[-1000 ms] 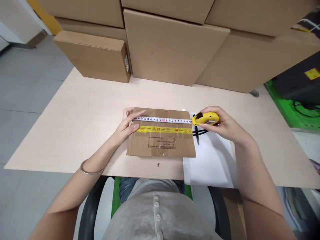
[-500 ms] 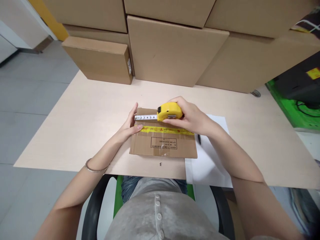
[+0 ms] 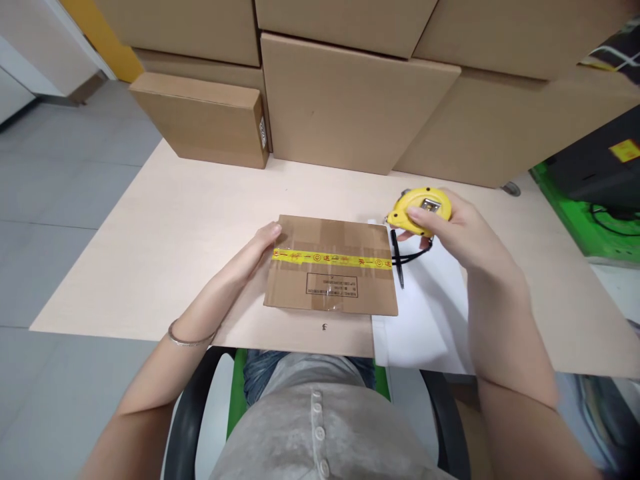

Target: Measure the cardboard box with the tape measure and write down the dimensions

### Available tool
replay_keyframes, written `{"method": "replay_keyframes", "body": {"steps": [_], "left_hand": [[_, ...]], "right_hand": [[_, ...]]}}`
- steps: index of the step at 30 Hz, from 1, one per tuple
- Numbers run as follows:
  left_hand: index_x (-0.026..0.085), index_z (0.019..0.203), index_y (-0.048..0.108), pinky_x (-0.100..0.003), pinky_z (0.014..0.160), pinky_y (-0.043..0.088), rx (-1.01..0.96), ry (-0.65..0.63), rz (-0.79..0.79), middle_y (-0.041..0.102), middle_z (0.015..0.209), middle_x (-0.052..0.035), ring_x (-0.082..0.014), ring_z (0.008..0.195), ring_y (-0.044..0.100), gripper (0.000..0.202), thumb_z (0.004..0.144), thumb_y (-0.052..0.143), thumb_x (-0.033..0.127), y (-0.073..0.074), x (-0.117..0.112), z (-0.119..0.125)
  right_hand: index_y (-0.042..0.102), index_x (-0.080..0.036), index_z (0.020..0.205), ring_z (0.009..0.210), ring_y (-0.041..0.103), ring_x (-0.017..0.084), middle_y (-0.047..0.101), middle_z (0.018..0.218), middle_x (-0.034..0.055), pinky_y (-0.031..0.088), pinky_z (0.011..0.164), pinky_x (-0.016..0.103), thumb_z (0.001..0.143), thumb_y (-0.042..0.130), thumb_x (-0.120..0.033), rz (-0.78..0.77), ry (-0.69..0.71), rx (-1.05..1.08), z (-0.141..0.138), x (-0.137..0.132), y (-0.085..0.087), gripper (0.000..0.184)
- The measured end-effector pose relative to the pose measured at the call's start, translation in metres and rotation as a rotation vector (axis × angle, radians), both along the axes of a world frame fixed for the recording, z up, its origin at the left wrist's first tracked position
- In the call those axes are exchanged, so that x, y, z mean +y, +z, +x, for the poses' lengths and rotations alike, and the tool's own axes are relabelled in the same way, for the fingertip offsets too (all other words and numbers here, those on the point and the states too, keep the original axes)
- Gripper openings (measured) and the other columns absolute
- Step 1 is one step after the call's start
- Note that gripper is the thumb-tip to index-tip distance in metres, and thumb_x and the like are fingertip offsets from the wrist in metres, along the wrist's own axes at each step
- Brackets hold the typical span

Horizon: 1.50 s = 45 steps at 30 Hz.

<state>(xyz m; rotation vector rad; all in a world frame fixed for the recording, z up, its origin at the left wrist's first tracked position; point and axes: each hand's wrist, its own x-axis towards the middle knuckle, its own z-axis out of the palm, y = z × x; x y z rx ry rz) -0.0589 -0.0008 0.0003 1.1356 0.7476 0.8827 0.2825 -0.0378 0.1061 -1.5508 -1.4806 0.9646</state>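
A small cardboard box [image 3: 333, 233] with yellow printed tape [image 3: 345, 261] across its top lies on the table in front of me. My left hand [image 3: 260, 250] holds the box's left side near the far corner; most of its fingers are hidden. My right hand [image 3: 453, 223] grips a yellow tape measure [image 3: 413, 200] above the table, right of the box, thumb on its face. No blade shows out of the case. A black wrist strap [image 3: 415, 255] hangs below it. Close to the box's right edge, a black pen [image 3: 399, 267] lies over white paper [image 3: 430, 313].
Large cardboard boxes [image 3: 350, 100] stand stacked along the table's far edge, with a flatter box [image 3: 200, 123] at their left. A dark machine [image 3: 595, 153] rests on a green surface at the right. The table's front edge [image 3: 300, 349] is close to my body.
My right hand has moved right, off the box, with the tape measure; its extended blade is back inside the case. My left thumb has left the yellow tape for the box's far left corner.
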Motion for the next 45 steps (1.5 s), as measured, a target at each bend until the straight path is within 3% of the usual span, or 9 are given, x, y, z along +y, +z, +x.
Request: {"method": "replay_keyframes", "body": {"steps": [4, 8, 15, 20, 23, 25, 30, 37, 45], "left_hand": [[0.018, 0.121, 0.08, -0.058, 0.116, 0.053, 0.061, -0.004, -0.026, 0.083, 0.124, -0.012, -0.0403, 0.124, 0.074, 0.059, 0.1, 0.056, 0.067, 0.009, -0.009, 0.006], [0.02, 0.136, 0.073, -0.059, 0.121, 0.05, 0.052, -0.004, 0.036, 0.078, 0.135, -0.0121, -0.0421, 0.142, 0.062, 0.065, 0.099, 0.056, 0.07, 0.007, -0.011, 0.002], [0.045, 0.166, 0.037, -0.057, 0.134, 0.034, 0.053, 0.116, 0.416, 0.035, 0.178, -0.0022, -0.0397, 0.164, 0.034, 0.099, 0.081, 0.072, 0.082, 0.002, -0.009, -0.016], [0.04, 0.165, 0.039, -0.062, 0.134, 0.027, 0.226, 0.149, 0.751, 0.038, 0.173, -0.009, -0.044, 0.161, 0.033, 0.107, 0.074, 0.088, 0.068, 0.011, -0.015, -0.014], [0.039, 0.165, 0.04, -0.065, 0.134, 0.027, 0.289, 0.096, 0.876, 0.042, 0.163, -0.0115, -0.0448, 0.157, 0.035, 0.116, 0.066, 0.094, 0.067, 0.012, -0.013, -0.014], [0.04, 0.165, 0.04, -0.066, 0.133, 0.028, 0.302, 0.081, 0.923, 0.043, 0.159, -0.0118, -0.044, 0.154, 0.037, 0.117, 0.064, 0.095, 0.066, 0.01, -0.01, -0.015], [0.039, 0.166, 0.037, -0.067, 0.132, 0.029, 0.302, 0.082, 0.89, 0.041, 0.159, -0.013, -0.0463, 0.155, 0.032, 0.13, 0.054, 0.097, 0.07, 0.001, -0.004, -0.015], [0.04, 0.168, 0.017, -0.068, 0.124, 0.041, 0.239, 0.039, 0.849, 0.035, 0.165, -0.0157, -0.0472, 0.154, 0.042, 0.134, 0.062, 0.097, 0.064, -0.013, -0.002, -0.016], [0.047, 0.169, 0.02, -0.068, 0.122, 0.044, 0.236, 0.086, 1.072, 0.035, 0.163, -0.0133, -0.0446, 0.153, 0.04, 0.136, 0.059, 0.095, 0.073, -0.024, 0.011, -0.018]], "right_hand": [[0.074, -0.023, 0.096, 0.081, 0.076, 0.022, 0.079, 0.097, 0.0067, 0.06, 0.057, 0.029, 0.091, 0.076, -0.058, -0.164, 0.078, 0.006, 0.015, -0.007, -0.014, 0.036], [0.074, -0.026, 0.105, 0.082, 0.074, 0.022, 0.08, 0.103, 0.0052, 0.064, 0.07, 0.034, 0.091, 0.078, -0.057, -0.187, 0.031, 0.146, 0.012, -0.023, -0.019, 0.034], [0.075, -0.037, 0.1, 0.084, 0.069, 0.023, 0.072, 0.095, 0.0002, 0.06, 0.066, 0.034, 0.092, 0.076, -0.056, 0.031, 0.007, 0.111, 0.019, -0.08, 0.009, 0.021], [0.074, -0.037, 0.101, 0.073, 0.071, 0.023, 0.072, 0.089, 0.0018, 0.059, 0.054, 0.034, 0.085, 0.084, -0.052, -0.017, 0.099, -0.008, 0.033, -0.094, 0.019, 0.024], [0.07, -0.036, 0.1, 0.063, 0.068, 0.021, 0.072, 0.087, 0.0024, 0.05, 0.043, 0.031, 0.083, 0.087, -0.046, 0.1, 0.007, -0.026, 0.031, -0.086, 0.023, 0.026], [0.068, -0.038, 0.106, 0.084, 0.075, 0.025, 0.075, 0.102, 0.0036, 0.059, 0.059, 0.036, 0.086, 0.086, -0.041, 0.226, 0.013, -0.014, 0.017, -0.072, 0.026, 0.027], [0.059, -0.035, 0.144, 0.126, 0.069, 0.03, 0.065, 0.148, 0.0051, 0.058, 0.108, 0.047, 0.094, 0.08, -0.039, 0.45, 0.457, -0.202, -0.05, -0.015, 0.034, 0.054], [0.053, -0.027, 0.143, 0.128, 0.067, 0.025, 0.064, 0.151, 0.0055, 0.052, 0.111, 0.043, 0.104, 0.061, -0.032, 0.462, 0.84, -0.225, -0.129, 0.035, 0.03, 0.039], [0.057, -0.029, 0.135, 0.115, 0.071, 0.022, 0.071, 0.138, 0.0035, 0.056, 0.101, 0.039, 0.099, 0.064, -0.026, 0.505, 0.844, -0.239, -0.102, 0.037, 0.024, 0.037]]}}
